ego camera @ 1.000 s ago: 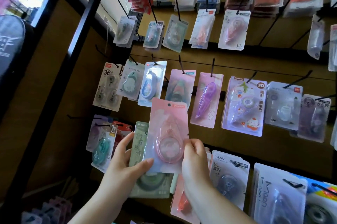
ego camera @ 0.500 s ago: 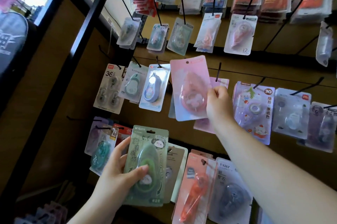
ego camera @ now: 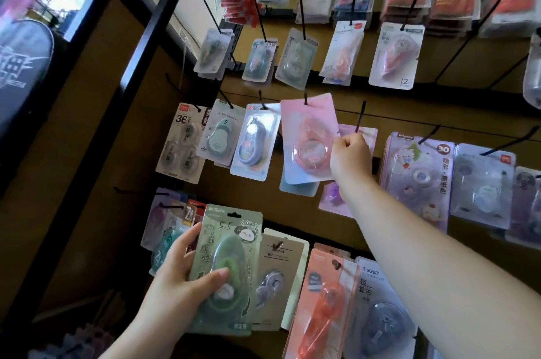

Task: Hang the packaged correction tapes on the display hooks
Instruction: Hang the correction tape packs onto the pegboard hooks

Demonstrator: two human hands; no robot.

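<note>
The pink correction tape pack (ego camera: 308, 136) hangs tilted on a middle-row hook (ego camera: 305, 99); our right hand (ego camera: 349, 154) pinches its right edge. Our left hand (ego camera: 181, 279) grips a green pack (ego camera: 227, 271) lower down.

The three-reel pack (ego camera: 181, 144) at the left of the middle row bears "36". The teal tape's card (ego camera: 220, 133) beside it shows "5" and "20". The green panda-sticker pack (ego camera: 227, 272) reads "20m×5mm". The purple card (ego camera: 418, 180) carries "30" in a dark circle. A grey-blue pack (ego camera: 380, 312) says "T-9267". An upper-row white pack (ego camera: 395, 57) shows "12".
</note>
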